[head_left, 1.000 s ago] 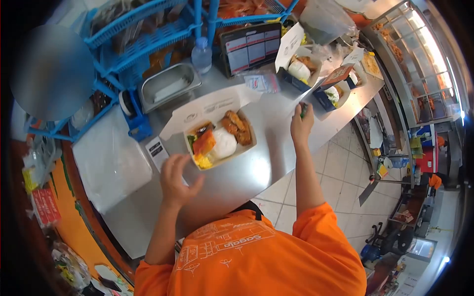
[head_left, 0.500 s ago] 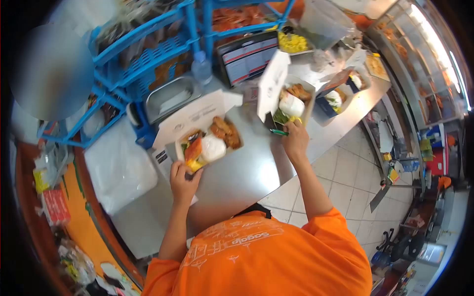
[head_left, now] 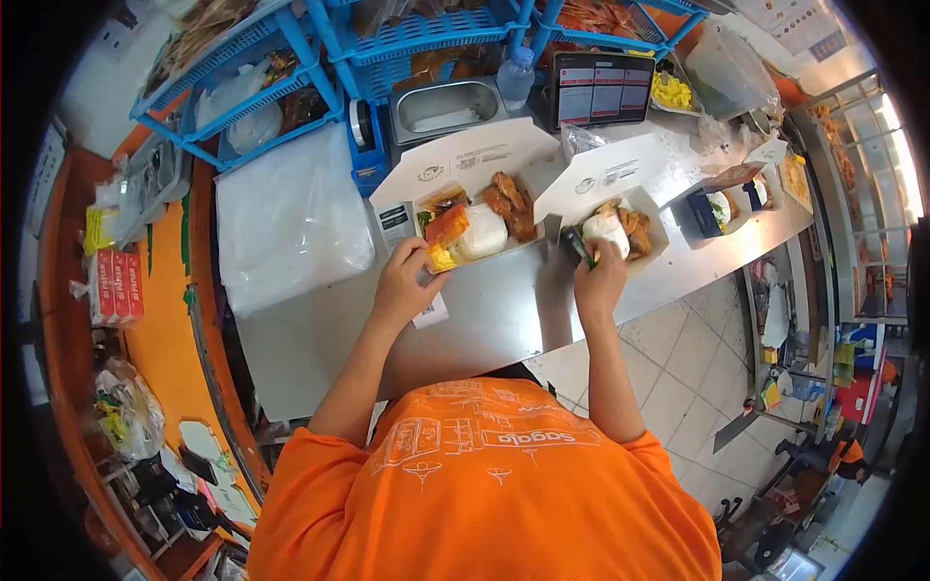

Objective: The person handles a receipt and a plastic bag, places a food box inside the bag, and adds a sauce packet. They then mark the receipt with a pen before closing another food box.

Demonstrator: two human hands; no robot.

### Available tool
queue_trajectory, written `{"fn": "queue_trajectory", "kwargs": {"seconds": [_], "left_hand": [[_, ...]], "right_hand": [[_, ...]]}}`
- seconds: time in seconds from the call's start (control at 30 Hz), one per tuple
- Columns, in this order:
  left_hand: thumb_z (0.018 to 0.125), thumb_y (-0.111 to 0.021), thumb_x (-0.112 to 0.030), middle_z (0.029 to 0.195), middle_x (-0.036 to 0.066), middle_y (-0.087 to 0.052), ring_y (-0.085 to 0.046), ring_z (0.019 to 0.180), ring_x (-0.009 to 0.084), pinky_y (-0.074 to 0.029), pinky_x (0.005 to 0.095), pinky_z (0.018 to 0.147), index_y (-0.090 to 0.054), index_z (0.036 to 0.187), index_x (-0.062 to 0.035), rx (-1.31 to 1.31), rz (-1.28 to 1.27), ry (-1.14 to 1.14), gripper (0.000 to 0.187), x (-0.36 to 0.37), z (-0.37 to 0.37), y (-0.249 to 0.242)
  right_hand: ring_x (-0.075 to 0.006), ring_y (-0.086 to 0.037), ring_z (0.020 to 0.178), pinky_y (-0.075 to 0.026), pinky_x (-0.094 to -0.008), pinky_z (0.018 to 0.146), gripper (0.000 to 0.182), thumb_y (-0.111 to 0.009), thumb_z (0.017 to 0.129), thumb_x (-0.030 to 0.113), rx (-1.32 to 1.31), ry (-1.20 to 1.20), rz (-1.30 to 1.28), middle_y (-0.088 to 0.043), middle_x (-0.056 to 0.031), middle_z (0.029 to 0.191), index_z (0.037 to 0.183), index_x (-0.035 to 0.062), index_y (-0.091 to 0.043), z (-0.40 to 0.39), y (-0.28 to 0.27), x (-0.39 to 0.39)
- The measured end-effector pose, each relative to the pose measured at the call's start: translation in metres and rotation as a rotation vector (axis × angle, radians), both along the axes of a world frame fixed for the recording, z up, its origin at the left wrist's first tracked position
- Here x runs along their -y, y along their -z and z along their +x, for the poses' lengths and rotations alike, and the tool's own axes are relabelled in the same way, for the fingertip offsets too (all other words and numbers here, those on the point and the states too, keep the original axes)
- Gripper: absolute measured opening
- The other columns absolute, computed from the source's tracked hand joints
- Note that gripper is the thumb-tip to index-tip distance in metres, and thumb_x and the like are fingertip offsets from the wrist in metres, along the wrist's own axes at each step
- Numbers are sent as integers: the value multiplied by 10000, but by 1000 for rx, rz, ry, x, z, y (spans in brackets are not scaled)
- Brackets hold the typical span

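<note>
Two open meal boxes sit side by side on the steel counter [head_left: 504, 320] in front of the person, each with its white lid folded back. One box [head_left: 475, 232] is at the left, filled with a white rice mound, fried pieces and yellow and orange sides; the second box [head_left: 620, 232] is just to its right, with rice and fried pieces. Two more open boxes [head_left: 722, 205] stand farther right along the counter, well apart from the hands, so four boxes in all.

Both hands are at the boxes, one to each. The left hand [head_left: 407, 286] rests at the near left corner of the first box, fingers curled on its edge; a paper slip [head_left: 429, 312] lies on the counter partly under that hand. The right hand [head_left: 601, 281] is at the near edge of the second box and is closed around a green marker [head_left: 578, 245], whose tip points up and left toward the gap between the two boxes.

Behind the boxes are one steel pan [head_left: 448, 102], one water bottle [head_left: 515, 76], one tablet [head_left: 601, 89] and one blue tape dispenser [head_left: 366, 145]. One clear plastic sheet [head_left: 291, 218] lies left of the first box.
</note>
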State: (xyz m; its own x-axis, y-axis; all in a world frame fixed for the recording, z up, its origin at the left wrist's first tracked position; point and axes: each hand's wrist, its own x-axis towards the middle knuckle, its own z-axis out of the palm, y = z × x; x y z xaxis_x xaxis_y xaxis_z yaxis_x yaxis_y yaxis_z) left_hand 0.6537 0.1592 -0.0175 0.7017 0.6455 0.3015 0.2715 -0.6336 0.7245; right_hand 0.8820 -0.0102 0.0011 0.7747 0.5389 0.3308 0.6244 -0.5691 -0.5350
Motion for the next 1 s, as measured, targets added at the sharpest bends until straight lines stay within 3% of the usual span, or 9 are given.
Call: {"fn": "queue_trajectory", "kwargs": {"seconds": [0.13, 0.27, 0.33, 0.5, 0.6, 0.67, 0.73, 0.87, 1.0], "left_hand": [[629, -787, -84, 1008, 111, -532, -553, 953, 289, -470, 347, 794, -490, 737, -40, 21, 53, 10, 319, 1, -15, 4], [664, -759, -108, 1080, 113, -530, -534, 990, 295, -438, 372, 849, -541, 865, -38, 77, 26, -23, 304, 3, -20, -6], [689, -739, -123, 1117, 114, -523, -524, 1004, 305, -421, 389, 878, -552, 918, -37, 124, 34, -76, 308, 0, -18, -15], [791, -658, -173, 1140, 129, -535, -499, 1064, 323, -386, 415, 914, -537, 1050, -33, 336, 189, -413, 318, -46, 30, -59], [851, -577, -151, 1060, 150, -592, -552, 983, 339, -437, 404, 828, -553, 1033, -34, 318, 306, -326, 218, -73, 58, -67], [884, -513, -122, 956, 168, -623, -594, 865, 362, -471, 395, 727, -564, 1010, -36, 150, -6, -115, 161, -84, 68, -60], [895, -489, -105, 869, 176, -623, -603, 781, 379, -481, 396, 675, -570, 986, -41, 200, 147, -125, 138, -88, 70, -55], [890, -494, -74, 900, 170, -628, -621, 795, 346, -494, 369, 683, -568, 990, -39, 225, 103, -21, 129, -80, 58, -58], [834, -551, 17, 892, 140, -654, -648, 814, 248, -495, 304, 737, -605, 888, 6, 341, 62, 19, 77, -86, 57, -49]], "right_hand": [[-365, -537, 857, -431, -419, 705, 202, -513, 738, -9, 36, -19, 146, -524, -217, 966, 939, -20, -524, -25, -18, -5], [-368, -531, 898, -408, -428, 764, 162, -477, 797, 6, -533, 18, 25, -528, -235, 967, 946, -38, -521, -40, 3, 15], [-374, -526, 916, -405, -433, 786, 154, -486, 819, 27, -514, -16, -7, -540, -234, 946, 948, -48, -525, -38, 7, 12], [-390, -519, 888, -417, -436, 818, 258, -527, 798, 38, -76, -218, 25, -537, -226, 982, 1043, -43, -526, -19, -20, -29], [-391, -529, 905, -416, -445, 788, 256, -528, 811, 41, 267, -336, 321, -559, -223, 978, 1055, -32, -500, 0, -57, -92], [-397, -540, 889, -420, -451, 760, 262, -525, 817, 39, 447, -365, 392, -570, -225, 954, 1070, -23, -491, 16, -63, -118], [-422, -560, 868, -438, -452, 717, 320, -523, 827, 40, -141, -611, 23, -585, -235, 913, 1142, 11, -470, 33, -61, -123], [-423, -582, 826, -467, -399, 707, 295, -460, 833, -48, -206, -760, 248, -607, -219, 856, 1122, 13, -463, 30, -66, -105], [-278, -640, 821, -484, -331, 732, 147, -496, 811, -90, -252, -717, 313, -643, -166, 865, 930, -41, -568, 41, -47, -102]]}}
